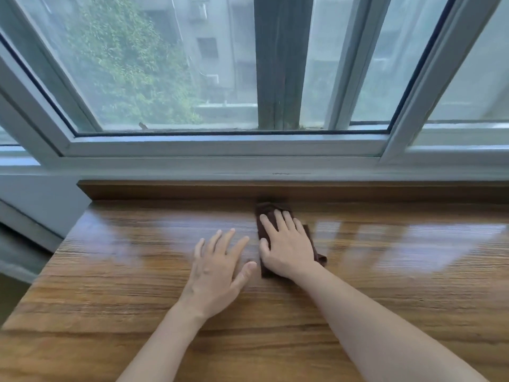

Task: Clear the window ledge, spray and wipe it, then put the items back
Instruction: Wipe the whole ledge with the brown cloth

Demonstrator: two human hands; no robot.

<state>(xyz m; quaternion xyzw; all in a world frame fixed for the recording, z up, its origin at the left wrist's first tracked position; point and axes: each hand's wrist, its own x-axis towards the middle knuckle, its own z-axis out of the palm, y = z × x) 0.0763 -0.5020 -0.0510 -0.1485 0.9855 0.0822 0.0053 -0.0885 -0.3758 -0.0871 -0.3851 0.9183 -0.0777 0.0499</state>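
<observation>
Flat-fingered, my right hand (286, 244) presses the brown cloth (268, 209) onto the wooden ledge (137, 271) near its back edge; my left hand (217, 267) rests open beside it. Wiping's underway, I judge; next comes sweeping sideways across unwiped wood.

Both bare arms reach forward. The left hand (217, 268) lies flat, palm down, with its fingers spread wide. The right hand (286, 246), just beside it, presses down flat with straight fingers close together.
</observation>
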